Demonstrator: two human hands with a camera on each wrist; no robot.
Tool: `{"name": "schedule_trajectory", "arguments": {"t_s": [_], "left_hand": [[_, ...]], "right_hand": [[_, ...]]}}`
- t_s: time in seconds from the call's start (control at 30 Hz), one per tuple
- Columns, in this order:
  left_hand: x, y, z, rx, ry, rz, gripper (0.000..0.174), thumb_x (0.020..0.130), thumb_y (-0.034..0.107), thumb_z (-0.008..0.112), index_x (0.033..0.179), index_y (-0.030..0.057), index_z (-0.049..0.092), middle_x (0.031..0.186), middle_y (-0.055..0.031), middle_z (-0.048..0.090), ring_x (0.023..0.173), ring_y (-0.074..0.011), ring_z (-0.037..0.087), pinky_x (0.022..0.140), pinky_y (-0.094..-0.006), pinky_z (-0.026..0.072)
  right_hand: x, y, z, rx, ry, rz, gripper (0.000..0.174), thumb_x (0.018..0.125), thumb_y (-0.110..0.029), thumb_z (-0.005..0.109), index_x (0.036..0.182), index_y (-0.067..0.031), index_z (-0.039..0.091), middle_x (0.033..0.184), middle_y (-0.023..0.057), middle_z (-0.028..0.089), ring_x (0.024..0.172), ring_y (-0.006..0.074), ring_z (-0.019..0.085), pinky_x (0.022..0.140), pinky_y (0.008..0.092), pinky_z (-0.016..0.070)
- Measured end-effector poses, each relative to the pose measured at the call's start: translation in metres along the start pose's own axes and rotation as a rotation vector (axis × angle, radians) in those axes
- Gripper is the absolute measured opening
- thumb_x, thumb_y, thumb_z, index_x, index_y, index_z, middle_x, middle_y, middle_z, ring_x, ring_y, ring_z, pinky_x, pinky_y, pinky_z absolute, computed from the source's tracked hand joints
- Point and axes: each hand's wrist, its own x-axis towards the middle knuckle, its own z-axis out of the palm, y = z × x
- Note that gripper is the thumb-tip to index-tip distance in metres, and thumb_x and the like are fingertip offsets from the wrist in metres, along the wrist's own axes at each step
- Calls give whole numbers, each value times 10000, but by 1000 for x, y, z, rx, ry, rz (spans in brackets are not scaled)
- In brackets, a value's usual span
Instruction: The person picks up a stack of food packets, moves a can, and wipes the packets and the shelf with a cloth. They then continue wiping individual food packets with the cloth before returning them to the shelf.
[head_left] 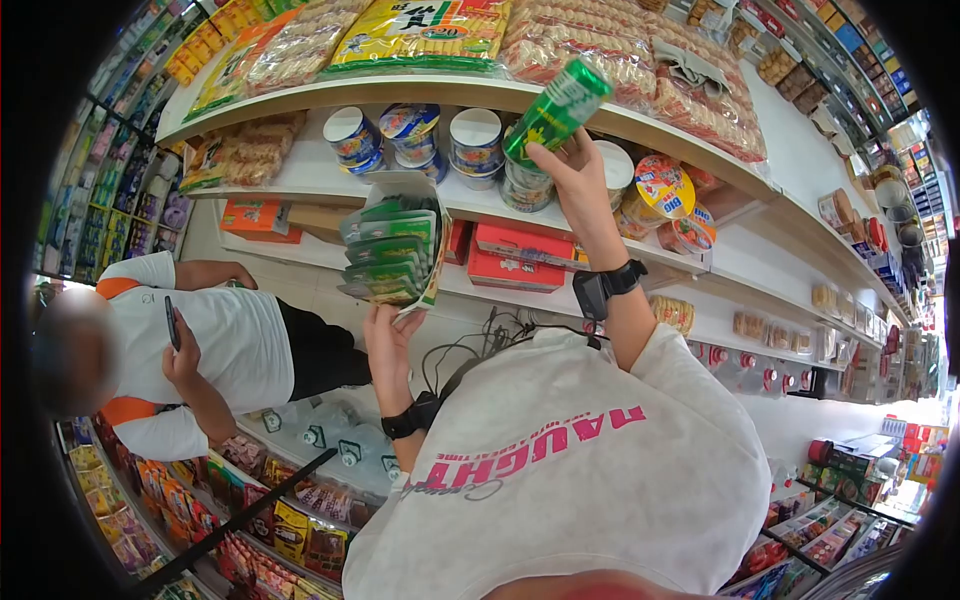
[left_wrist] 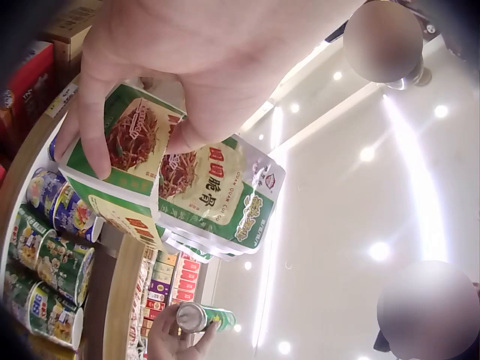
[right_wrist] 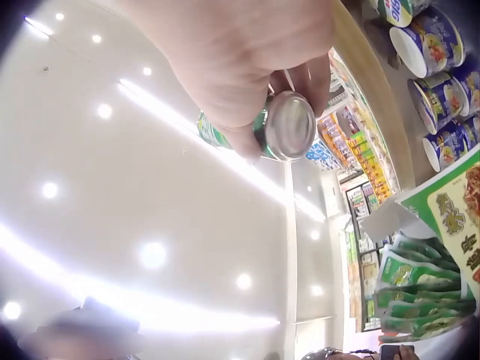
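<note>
Gripping green can (head_left: 560, 108) in right hand (head_left: 585, 190), with thumb and curled fingers wrapped round the lower part. Tilted, jutting out of the grip toward upper right in head view. Showing silver end in right wrist view, right beside the palm and fingers. Held up in front of upper shelf edge (head_left: 430, 83).

Pinching open display box (left_wrist: 135, 146) in left hand (head_left: 388, 345), between thumb and fingers, at the end nearest the wrist. Printed with shredded red food on cream and green. Extending away from the grip toward the shelves. Filled with green packets (head_left: 390, 250), stacked in a row along the box, beyond the fingertips. Well apart from can, lower and to the left in head view.

Further out, just behind can and box: blue-and-white tubs (head_left: 475, 140) on middle shelf (head_left: 305, 182). To the right of right hand: orange-lidded noodle cup (head_left: 665, 185). Below tubs: red boxes (head_left: 515, 270). On upper shelf: yellow snack bag (head_left: 420, 38) and clear bags of pale snacks (head_left: 580, 35).

Far left: another person (head_left: 215, 340) in white shirt, holding phone (head_left: 172, 322). Bottom: white T-shirt (head_left: 570, 480) with pink lettering.
</note>
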Motion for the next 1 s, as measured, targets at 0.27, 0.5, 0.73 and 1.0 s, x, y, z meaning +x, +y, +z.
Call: {"name": "schedule_trajectory", "arguments": {"t_s": [0.27, 0.5, 0.73, 1.0], "left_hand": [[7, -6, -1, 6, 28, -4, 352, 889, 115, 551, 1192, -64, 555, 1097, -164, 662, 970, -320, 695, 873, -406, 582], [26, -15, -9, 35, -7, -40, 384, 917, 167, 529, 1213, -78, 542, 1155, -187, 654, 1018, -334, 676, 918, -419, 568], [51, -17, -12, 72, -66, -137, 392, 944, 198, 537, 1231, -68, 541, 1197, -175, 641, 1052, -289, 668, 923, -381, 567], [57, -7, 2, 98, -62, -110, 327, 953, 199, 532, 1179, -36, 553, 1200, -139, 636, 1076, -278, 654, 914, -354, 561]], "right_hand": [[-8, 49, -51, -576, 57, -74, 641, 719, -244, 907, 1194, 48, 591, 1141, 149, 693, 1053, 216, 673, 940, 354, 529], [-25, 42, -73, -686, 239, -48, 646, 712, -266, 913, 1154, 76, 588, 1101, 181, 704, 1018, 222, 689, 890, 363, 547], [-58, -10, -122, -614, 574, -300, 458, 796, -124, 852, 1154, 35, 614, 1090, 102, 696, 979, 161, 663, 895, 330, 528], [-98, -53, -296, -599, 1163, -523, 442, 790, -98, 850, 1128, 64, 617, 1098, 134, 688, 978, 193, 660, 894, 335, 515]]}}
